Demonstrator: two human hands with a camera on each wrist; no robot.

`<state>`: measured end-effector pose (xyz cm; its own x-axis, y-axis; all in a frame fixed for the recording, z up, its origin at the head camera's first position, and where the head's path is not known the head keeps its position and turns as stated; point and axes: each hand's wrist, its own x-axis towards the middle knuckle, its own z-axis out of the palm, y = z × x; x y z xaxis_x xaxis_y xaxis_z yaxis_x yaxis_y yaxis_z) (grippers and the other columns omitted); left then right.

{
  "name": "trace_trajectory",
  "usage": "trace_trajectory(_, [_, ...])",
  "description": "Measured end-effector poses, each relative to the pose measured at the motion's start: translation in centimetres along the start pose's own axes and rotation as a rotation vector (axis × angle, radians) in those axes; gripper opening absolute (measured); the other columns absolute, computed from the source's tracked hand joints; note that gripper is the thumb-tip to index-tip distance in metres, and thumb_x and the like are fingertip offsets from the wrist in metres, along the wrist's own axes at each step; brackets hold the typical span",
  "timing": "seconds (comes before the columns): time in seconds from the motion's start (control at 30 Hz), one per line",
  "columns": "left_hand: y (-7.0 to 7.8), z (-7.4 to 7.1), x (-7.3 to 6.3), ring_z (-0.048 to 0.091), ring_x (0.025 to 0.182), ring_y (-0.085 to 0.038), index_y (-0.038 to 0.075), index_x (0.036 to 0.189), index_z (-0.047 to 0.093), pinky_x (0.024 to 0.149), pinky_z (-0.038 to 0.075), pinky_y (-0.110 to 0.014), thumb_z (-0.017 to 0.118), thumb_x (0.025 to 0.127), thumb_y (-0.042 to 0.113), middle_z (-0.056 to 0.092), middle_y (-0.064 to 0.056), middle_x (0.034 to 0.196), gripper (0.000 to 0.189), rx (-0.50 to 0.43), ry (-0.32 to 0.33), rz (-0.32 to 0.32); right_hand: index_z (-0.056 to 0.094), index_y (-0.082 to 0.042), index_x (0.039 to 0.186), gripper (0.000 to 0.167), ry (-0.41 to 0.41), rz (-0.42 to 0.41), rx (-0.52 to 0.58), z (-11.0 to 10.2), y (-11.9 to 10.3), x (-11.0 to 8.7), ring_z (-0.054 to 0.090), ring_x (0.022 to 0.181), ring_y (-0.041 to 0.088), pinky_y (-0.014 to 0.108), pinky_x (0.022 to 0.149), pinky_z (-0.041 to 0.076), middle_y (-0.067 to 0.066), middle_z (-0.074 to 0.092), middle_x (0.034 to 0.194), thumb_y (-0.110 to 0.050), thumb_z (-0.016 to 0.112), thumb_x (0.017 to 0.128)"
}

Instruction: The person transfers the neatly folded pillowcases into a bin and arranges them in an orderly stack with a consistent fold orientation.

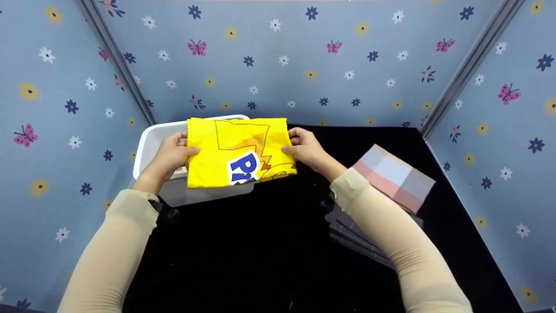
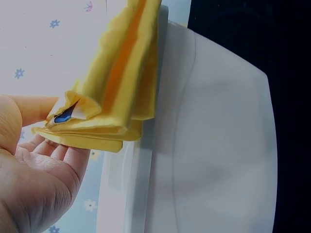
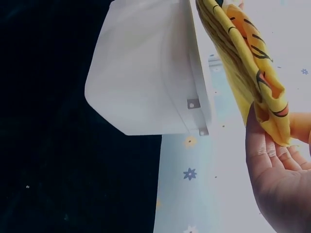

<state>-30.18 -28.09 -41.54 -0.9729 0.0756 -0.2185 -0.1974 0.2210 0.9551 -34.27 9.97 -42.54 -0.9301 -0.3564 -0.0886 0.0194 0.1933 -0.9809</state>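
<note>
A folded yellow cloth (image 1: 204, 156) with a cartoon print and blue lettering is held up between both hands, its layers showing at the edges in the wrist views. My left hand (image 1: 173, 152) pinches its left edge, thumb in front and fingers behind. At the opposite edge my right hand (image 1: 306, 148) grips it the same way. Behind and below the cloth stands a white plastic bin (image 1: 150, 145), partly hidden by it. The cloth hangs over the bin's right part in the head view. What lies inside the bin is mostly hidden.
On the black table (image 1: 260, 252), to the right, lies a folded plaid cloth (image 1: 393, 174) in pink, grey and white. Dark grey folded cloth (image 1: 356, 237) sits beside it, partly under my right forearm. Flower-patterned walls (image 1: 282, 78) enclose the back and sides.
</note>
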Motion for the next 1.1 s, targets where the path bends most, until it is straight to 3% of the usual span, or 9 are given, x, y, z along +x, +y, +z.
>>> trace_trajectory(0.23, [-0.4,-1.4,-0.1,0.069,0.094,-0.004,-0.006,0.161,0.037,0.079,0.062,-0.020,0.055,0.103,0.003,0.058,-0.010,0.131,0.062,0.048,0.058,-0.012,0.060,-0.001,0.136,0.035,-0.025,0.009,0.020,1.3,-0.4,0.9,0.075,0.097,0.023,0.037,0.081,0.067,0.019,0.074,0.123,0.004,0.066,0.102])
trace_trajectory(0.33, [-0.5,-2.1,-0.1,0.067,0.093,-0.002,-0.006,0.161,0.038,0.077,0.060,-0.018,0.054,0.101,0.002,0.058,-0.015,0.140,0.063,0.064,0.071,-0.013,0.059,-0.001,0.139,0.041,-0.045,0.007,0.041,1.9,-0.7,1.2,0.073,0.101,0.025,0.036,0.081,0.067,0.017,0.071,0.121,0.007,0.064,0.099])
trace_trajectory(0.53, [-0.3,-3.2,-0.1,0.066,0.092,0.003,-0.008,0.164,0.035,0.081,0.060,-0.015,0.054,0.106,0.005,0.047,-0.027,0.162,0.062,0.112,0.079,-0.032,0.058,0.000,0.141,0.045,-0.059,0.002,0.054,2.8,-1.1,1.8,0.073,0.100,0.025,0.033,0.078,0.066,0.015,0.070,0.118,0.008,0.063,0.098])
trace_trajectory(0.8, [-0.1,-4.5,-0.1,0.063,0.099,-0.003,-0.007,0.164,0.034,0.083,0.060,-0.015,0.054,0.107,0.005,0.052,-0.020,0.151,0.061,0.142,0.120,-0.030,0.060,-0.001,0.140,0.039,-0.031,-0.009,-0.019,4.0,-1.5,2.8,0.073,0.098,0.023,0.030,0.072,0.062,0.017,0.072,0.121,0.005,0.066,0.101])
trace_trajectory(1.1, [0.4,-5.9,0.3,0.063,0.109,-0.009,-0.004,0.166,0.035,0.084,0.060,-0.016,0.057,0.107,0.005,0.053,-0.018,0.152,0.063,0.180,0.178,-0.025,0.062,-0.002,0.138,0.036,-0.006,-0.029,-0.051,5.3,-2.3,4.0,0.070,0.096,0.022,0.030,0.076,0.060,0.014,0.071,0.117,0.003,0.065,0.102])
